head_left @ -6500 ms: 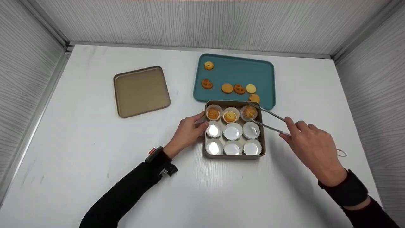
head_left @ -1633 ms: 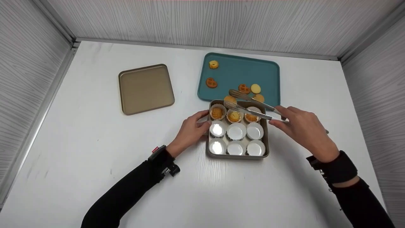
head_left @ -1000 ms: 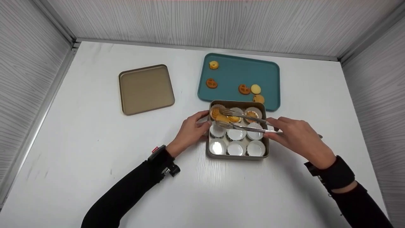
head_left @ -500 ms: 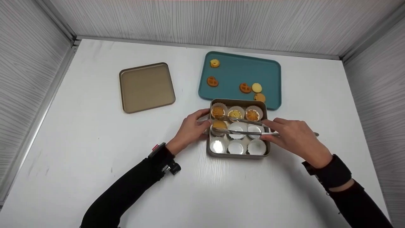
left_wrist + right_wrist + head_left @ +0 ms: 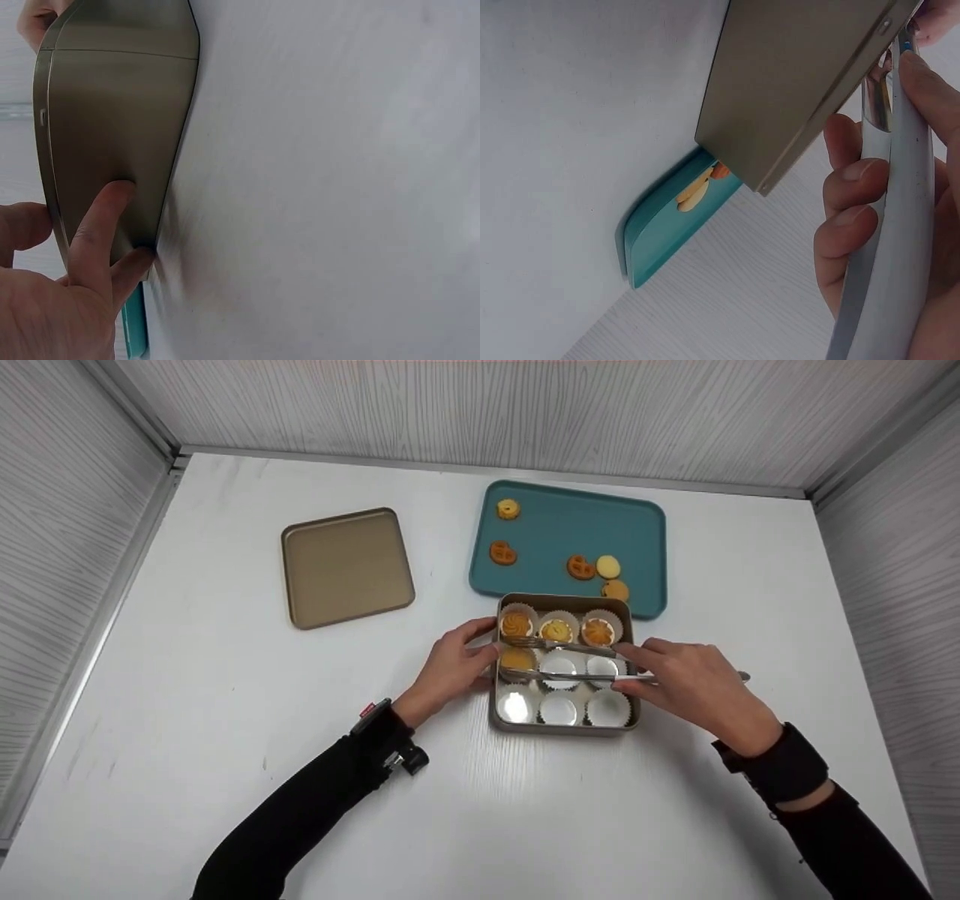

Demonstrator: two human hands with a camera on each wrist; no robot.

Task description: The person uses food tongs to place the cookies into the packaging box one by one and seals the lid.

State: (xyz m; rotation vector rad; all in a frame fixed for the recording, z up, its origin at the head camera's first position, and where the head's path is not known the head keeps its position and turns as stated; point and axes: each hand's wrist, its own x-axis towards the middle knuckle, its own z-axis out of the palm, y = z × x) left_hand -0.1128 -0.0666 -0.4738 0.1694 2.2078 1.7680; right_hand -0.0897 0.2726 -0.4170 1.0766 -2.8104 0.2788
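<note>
My left hand (image 5: pixel 454 667) holds the left side of a rectangular metal tin (image 5: pixel 564 730), thumb at the rim and fingers on the outer wall (image 5: pixel 97 232). My right hand (image 5: pixel 694 682) grips metal tongs (image 5: pixel 577 676) by their pale handles (image 5: pixel 907 202). The tong arms reach across the tin, their tips parted on either side of a round biscuit (image 5: pixel 517 660) in the middle row's left paper cup. Along the back row, three cups hold a swirled cookie (image 5: pixel 516 624), a yellow cookie (image 5: pixel 556 631) and a ridged cookie (image 5: pixel 598 631). Other cups in the tin are bare.
Behind the tin lies a teal tray (image 5: pixel 585 521) bearing a yellow cookie (image 5: pixel 508 509), two pretzel-shaped cookies (image 5: pixel 502 553), a pale round one (image 5: pixel 608 566) and a tan one (image 5: pixel 615 590). A flat bronze lid-like tray (image 5: pixel 347 570) lies further left on the white table (image 5: pixel 450 810).
The tongs carried the round biscuit from the teal tray's front edge into the middle-left cup, and their arms have since spread apart around it. The left hand stays at the tin.
</note>
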